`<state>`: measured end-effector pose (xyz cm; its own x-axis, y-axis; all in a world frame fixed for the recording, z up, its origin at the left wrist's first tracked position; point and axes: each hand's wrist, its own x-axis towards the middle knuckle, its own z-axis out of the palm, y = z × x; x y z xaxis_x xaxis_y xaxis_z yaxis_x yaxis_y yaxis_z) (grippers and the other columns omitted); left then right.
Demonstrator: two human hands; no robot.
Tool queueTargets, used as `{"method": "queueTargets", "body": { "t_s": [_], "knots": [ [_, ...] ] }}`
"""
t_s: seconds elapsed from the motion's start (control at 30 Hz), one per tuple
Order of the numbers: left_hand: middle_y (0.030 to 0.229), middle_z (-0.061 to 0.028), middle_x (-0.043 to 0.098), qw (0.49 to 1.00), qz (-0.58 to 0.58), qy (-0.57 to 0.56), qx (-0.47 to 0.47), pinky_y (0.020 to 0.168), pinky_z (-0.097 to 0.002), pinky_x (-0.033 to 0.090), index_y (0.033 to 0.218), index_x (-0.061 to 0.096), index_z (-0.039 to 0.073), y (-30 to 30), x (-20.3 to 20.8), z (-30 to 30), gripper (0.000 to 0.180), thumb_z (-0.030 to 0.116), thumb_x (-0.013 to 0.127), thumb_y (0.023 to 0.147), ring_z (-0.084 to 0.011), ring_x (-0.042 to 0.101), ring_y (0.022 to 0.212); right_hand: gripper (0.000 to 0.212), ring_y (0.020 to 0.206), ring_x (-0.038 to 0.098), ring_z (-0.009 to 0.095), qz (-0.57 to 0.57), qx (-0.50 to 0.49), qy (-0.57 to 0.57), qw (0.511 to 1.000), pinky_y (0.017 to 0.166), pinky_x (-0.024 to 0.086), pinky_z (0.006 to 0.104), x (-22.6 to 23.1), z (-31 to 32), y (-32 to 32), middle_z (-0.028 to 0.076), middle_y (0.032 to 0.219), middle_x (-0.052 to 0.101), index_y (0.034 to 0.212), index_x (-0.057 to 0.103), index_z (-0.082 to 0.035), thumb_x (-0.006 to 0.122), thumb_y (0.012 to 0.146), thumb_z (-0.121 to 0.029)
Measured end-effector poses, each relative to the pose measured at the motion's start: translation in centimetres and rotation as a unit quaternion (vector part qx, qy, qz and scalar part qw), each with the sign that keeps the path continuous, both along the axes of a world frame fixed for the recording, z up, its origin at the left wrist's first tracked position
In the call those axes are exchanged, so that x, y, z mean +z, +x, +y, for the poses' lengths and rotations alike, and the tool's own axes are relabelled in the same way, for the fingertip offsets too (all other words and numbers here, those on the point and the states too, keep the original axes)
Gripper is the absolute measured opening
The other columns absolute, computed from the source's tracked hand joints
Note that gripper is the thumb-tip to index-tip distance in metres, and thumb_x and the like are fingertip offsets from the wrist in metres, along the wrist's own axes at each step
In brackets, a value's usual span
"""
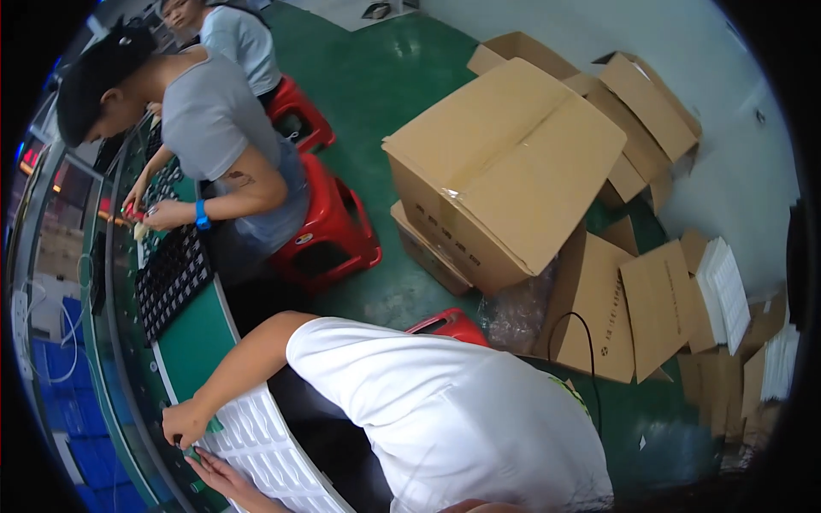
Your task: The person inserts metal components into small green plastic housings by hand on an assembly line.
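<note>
My right hand [186, 421] is closed over the left edge of a white moulded tray [256, 423], fingers curled round a small dark thing [177, 439] too small to name. Just below it, my left hand [224, 475] has its fingers held together against a small green piece [192, 455]. The two hands almost meet. Rows of shallow pockets run across the tray beneath them. A green piece [214, 425] lies on the tray beside my right hand, and a small green cylinder [198, 486] sits near my left fingertips.
A black tray [175, 278] lies farther along the green bench [201, 342]. Beyond it, a co-worker in grey [205, 111] handles small parts, seated on a red stool [329, 227]. Another person [242, 47] sits farther off. Cardboard boxes [505, 162] crowd the floor at right.
</note>
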<state>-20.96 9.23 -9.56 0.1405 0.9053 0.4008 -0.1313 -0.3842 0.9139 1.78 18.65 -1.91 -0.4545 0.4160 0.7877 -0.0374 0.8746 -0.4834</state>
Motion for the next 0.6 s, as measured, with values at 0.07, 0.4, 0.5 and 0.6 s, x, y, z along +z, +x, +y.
{"method": "queueTargets", "body": {
  "t_s": [0.07,0.4,0.5,0.6],
  "knots": [
    [0.141,-0.0203,0.051,0.918,0.304,0.048,0.250,0.109,-0.0320,0.042,0.146,0.042,0.001,0.1,1.4,-1.6,0.042,0.010,0.045,0.105,-0.0251,0.049,0.131,0.035,0.078,0.070,0.033,0.001,0.043,0.014,0.999,0.072,0.056,0.0422,1.9,-0.9,-0.4,0.018,0.085,0.073,0.097,0.074,0.000,0.070,0.071,-0.023],
    [0.099,-0.0131,0.065,0.807,0.438,-0.075,0.389,0.089,-0.0425,0.046,0.101,0.067,0.007,6.3,3.7,-0.9,0.022,0.018,0.048,0.095,-0.0305,0.060,0.099,0.035,0.117,0.062,0.033,-0.146,0.059,0.003,0.988,0.102,0.047,0.0405,1.6,-1.6,-1.2,0.015,0.125,0.066,0.119,0.066,-0.002,0.064,0.089,-0.018],
    [0.097,-0.0095,0.069,0.905,-0.343,-0.063,0.244,0.078,-0.0321,0.058,0.098,0.069,0.005,7.4,5.0,-0.7,0.015,0.007,0.073,0.084,-0.0209,0.069,0.091,0.034,0.104,0.067,0.023,-0.124,0.098,-0.024,0.987,0.086,0.053,0.0338,2.0,-1.2,-2.4,0.015,0.122,0.068,0.127,0.063,0.000,0.063,0.095,-0.013],
    [0.093,-0.0077,0.068,0.888,-0.364,-0.057,0.276,0.071,-0.0263,0.057,0.101,0.067,0.002,7.3,5.5,-1.3,0.015,0.012,0.071,0.091,-0.0145,0.068,0.085,0.034,0.102,0.065,0.018,-0.121,0.204,-0.206,0.949,0.083,0.053,0.0289,0.5,0.8,-3.6,0.015,0.118,0.067,0.129,0.060,0.006,0.060,0.098,-0.010]
  ]
}}
